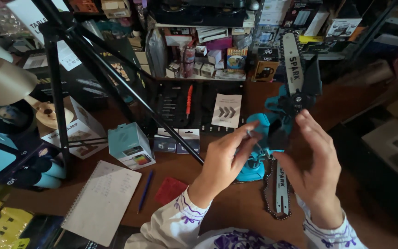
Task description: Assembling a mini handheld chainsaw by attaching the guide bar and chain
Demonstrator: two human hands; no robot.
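Pinched between the left hand's (222, 159) fingers, a small metal tool (253, 138) is held against a teal mini chainsaw (279, 115) steadied by the open right hand (316, 168), its bar already mounted, while a spare bar and chain (279, 189) are left unfitted on the wooden table (236, 203).

We count two hands: left hand (222, 161) and right hand (316, 168), both at the teal mini chainsaw (277, 124), of which we count one. Two guide bars with chain: one fitted bar (294, 62) above the chainsaw, one spare bar (279, 186) below it. Left of the chainsaw we count one tripod (70, 55), one teal box (130, 145), two small packs (177, 140), one booklet (226, 110), one blue pen (145, 190), one spiral notebook (102, 200), one red pad (170, 190).
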